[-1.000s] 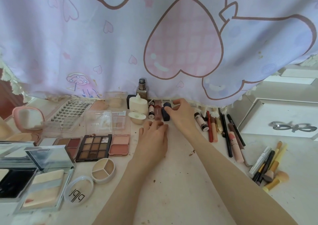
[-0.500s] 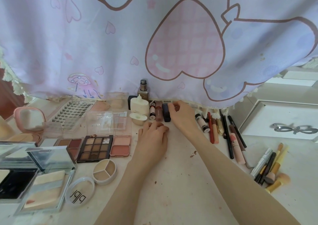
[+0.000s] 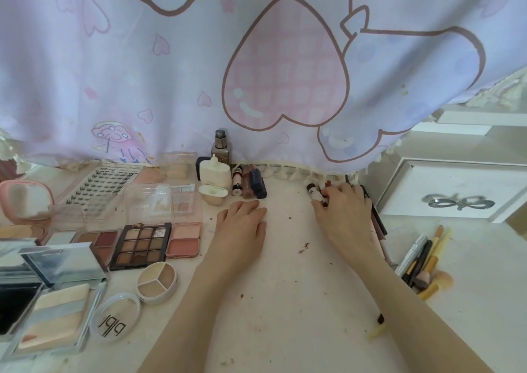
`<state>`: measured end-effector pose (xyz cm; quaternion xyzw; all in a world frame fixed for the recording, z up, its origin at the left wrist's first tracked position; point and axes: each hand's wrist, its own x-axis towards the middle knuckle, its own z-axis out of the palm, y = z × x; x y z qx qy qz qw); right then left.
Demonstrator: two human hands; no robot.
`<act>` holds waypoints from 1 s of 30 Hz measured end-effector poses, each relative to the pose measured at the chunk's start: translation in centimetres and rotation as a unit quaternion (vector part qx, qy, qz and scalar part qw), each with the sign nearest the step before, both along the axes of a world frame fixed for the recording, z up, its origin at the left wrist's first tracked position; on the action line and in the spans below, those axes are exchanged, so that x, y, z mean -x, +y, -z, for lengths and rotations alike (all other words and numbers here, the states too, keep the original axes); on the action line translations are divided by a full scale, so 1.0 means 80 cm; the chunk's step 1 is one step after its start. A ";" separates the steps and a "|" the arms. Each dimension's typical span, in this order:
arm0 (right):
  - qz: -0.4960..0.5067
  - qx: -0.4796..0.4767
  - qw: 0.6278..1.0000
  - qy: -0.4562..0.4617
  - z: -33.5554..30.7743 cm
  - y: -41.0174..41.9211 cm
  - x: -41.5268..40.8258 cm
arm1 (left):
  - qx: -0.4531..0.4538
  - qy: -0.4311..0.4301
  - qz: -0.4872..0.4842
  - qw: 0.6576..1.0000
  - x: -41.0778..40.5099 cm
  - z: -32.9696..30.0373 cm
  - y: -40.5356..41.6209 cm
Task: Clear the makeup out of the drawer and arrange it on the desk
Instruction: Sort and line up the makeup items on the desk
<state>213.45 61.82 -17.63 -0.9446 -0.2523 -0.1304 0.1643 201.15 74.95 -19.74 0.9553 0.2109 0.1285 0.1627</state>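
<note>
By the curtain hem, right hand (image 3: 343, 211) apparently grips white tube (image 3: 313, 192).

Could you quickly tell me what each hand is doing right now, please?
Left hand: open, resting flat on the desk.
Right hand: fingers curled on a small white tube.

One head-worn view, looking forward and down over your desk.

You have a single wide-angle camera on your head, so no second view overlaps with it. It faces the back of the desk (image 3: 299, 301), where a printed curtain (image 3: 256, 58) fills the upper half of the frame. It sits close: your forearms enter from the bottom edge, with your left hand (image 3: 242, 230) and right hand (image 3: 345, 215) near the middle. The wide lens bends the edges, taking in the palettes (image 3: 141, 244) at far left and a white drawer unit (image 3: 456, 190) at far right.
</note>
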 end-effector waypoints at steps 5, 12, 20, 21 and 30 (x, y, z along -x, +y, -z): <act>0.024 0.081 0.996 -0.007 0.009 0.004 0.001 | -0.020 0.045 0.031 0.998 0.006 -0.001 0.000; -0.058 -0.099 0.992 0.044 0.007 0.007 0.008 | 0.021 -0.054 0.030 0.998 0.006 0.001 0.002; -0.179 -0.417 0.737 0.501 -0.015 0.000 0.034 | 0.172 -0.251 0.053 0.951 0.006 -0.011 -0.013; -0.180 -0.439 0.698 0.536 -0.017 0.001 0.036 | 0.177 -0.264 0.060 0.946 0.007 -0.012 -0.014; -0.123 -0.341 0.752 0.551 -0.025 0.002 0.054 | 0.166 -0.274 0.037 0.947 0.013 -0.016 -0.020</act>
